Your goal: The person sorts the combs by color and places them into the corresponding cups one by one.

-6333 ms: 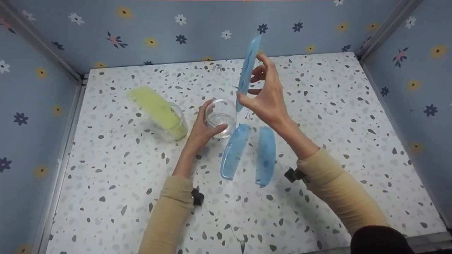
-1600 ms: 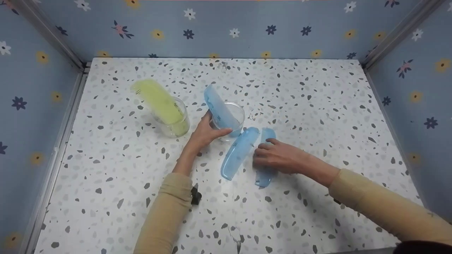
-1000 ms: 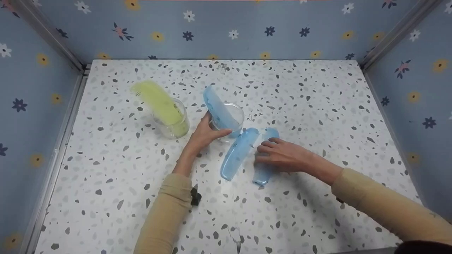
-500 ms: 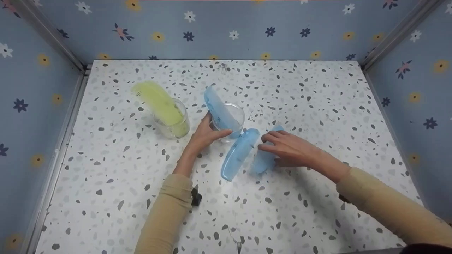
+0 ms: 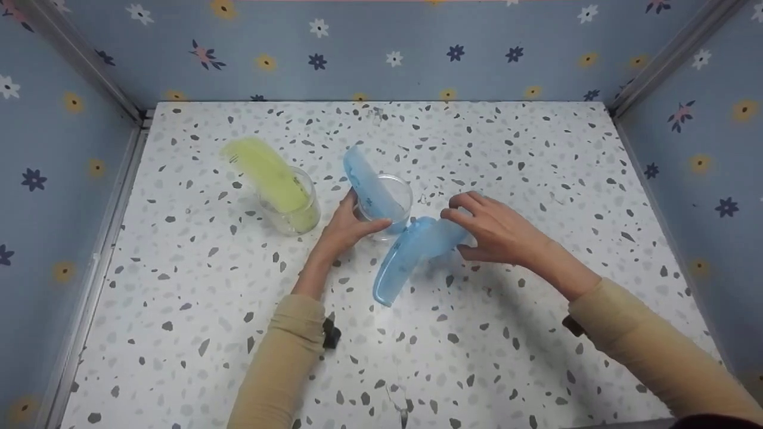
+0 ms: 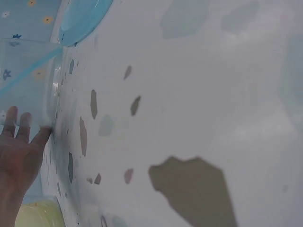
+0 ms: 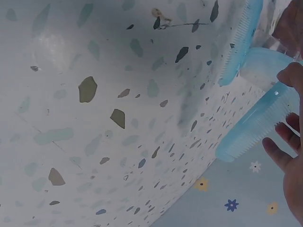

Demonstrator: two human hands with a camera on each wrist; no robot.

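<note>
My left hand (image 5: 343, 229) holds a clear plastic cup (image 5: 404, 192) upright on the table, thumb in front and fingers behind. Inside that cup a blue comb (image 5: 368, 183) leans to the upper left. A second blue comb (image 5: 444, 237) is pinched in my right hand (image 5: 499, 229), raised off the table; its teeth show in the right wrist view, where the thumb presses its edge. Below it in the head view, partly overlapped, a third blue comb (image 5: 394, 271) lies on the speckled tabletop. The left wrist view shows my left fingers against the cup wall (image 6: 28, 94).
Left of my left hand stands another clear cup (image 5: 315, 205) with yellow-green comb (image 5: 268, 173) leaning out of it; whether it is more than one I cannot tell. Flowered panels (image 5: 393, 36) enclose the speckled table (image 5: 536, 167) at the back and sides.
Earlier, my right hand brought one blue comb toward the cup, where it now leans. Since then it has taken another from the table and lifted it up and away. The left hand stays at the cup.
</note>
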